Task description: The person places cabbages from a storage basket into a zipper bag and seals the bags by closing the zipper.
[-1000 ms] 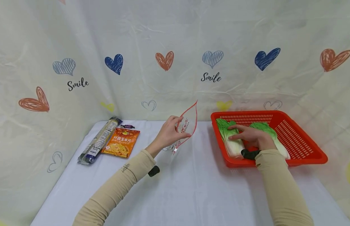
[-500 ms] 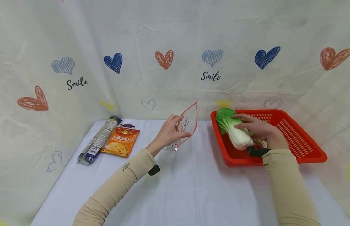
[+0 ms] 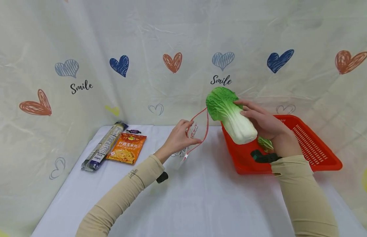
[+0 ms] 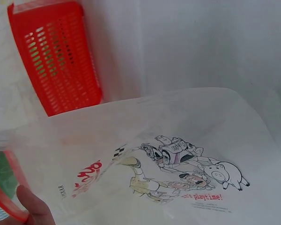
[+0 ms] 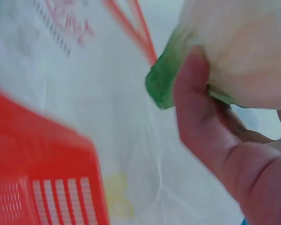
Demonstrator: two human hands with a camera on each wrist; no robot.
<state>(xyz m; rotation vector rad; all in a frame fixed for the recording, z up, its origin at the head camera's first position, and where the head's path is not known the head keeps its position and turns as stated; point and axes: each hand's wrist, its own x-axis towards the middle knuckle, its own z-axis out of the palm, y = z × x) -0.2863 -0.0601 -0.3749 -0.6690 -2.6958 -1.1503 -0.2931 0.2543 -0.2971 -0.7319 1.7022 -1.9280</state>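
My right hand (image 3: 267,126) holds a napa cabbage (image 3: 235,118), raised above the left end of the red basket (image 3: 315,141). The green leafy end points up and left, close to the bag's mouth; the white base faces down and right. With thumb and fingers my left hand (image 3: 180,140) grips a clear plastic bag (image 4: 107,126) by its red-edged rim, and the mouth gapes. Cartoon figures are printed on the bag. Inside the basket a green leafy piece (image 3: 265,144) shows beneath my right hand, which hides much of the interior.
On the left of the white-covered table (image 3: 207,204) lie an orange snack packet (image 3: 127,148), a long clear-wrapped package (image 3: 104,146) and a small purple-wrapped piece (image 3: 133,131). A curtain (image 3: 189,36) printed with hearts hangs behind the table.
My right hand has lifted the napa cabbage out of the basket and brought it up and left toward the bag. My left hand has stayed nearly still with the bag.
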